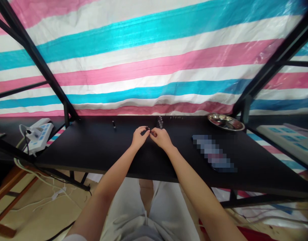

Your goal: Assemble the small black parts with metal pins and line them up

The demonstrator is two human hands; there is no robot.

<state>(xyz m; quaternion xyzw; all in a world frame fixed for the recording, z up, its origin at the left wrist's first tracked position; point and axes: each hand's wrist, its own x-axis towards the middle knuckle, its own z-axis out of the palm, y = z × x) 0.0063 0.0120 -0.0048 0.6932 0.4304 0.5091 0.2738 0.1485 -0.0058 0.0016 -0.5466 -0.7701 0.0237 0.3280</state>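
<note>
- A white power strip (39, 132) is lying at the far left on a lower black shelf, with pale cables (30, 167) trailing from it down toward the floor.
- A wooden stool (8, 187) is showing below it, in the lower left corner.
- A black table (93, 150) is spanning the middle, with a striped tarp (154, 67) of pink, white and blue hanging behind it.
- A small dark peg (114, 125) is standing near the table's back edge, well apart from the hands, to their left.
- The left hand (139, 136) is hovering just over the table's middle, its thumb and fingertips pinching narrowly on a tiny dark piece (149, 131).
- That piece is sitting between the two hands, just above the tabletop; it is too small to tell what it is.
- The right hand (161, 137) is meeting the left, its fingertips closing on the same piece from the other side.
- A cluster of small bits (160, 122) is standing just behind the right hand, and a short row of dots (176, 117) is lining the back edge further right.
- A blurred flat object (214, 154) is lying on the table to the right of the hands.
- A metal dish (225, 122) is sitting at the table's back right corner.
- A second power strip (287, 137) is resting on a shelf at the far right.
</note>
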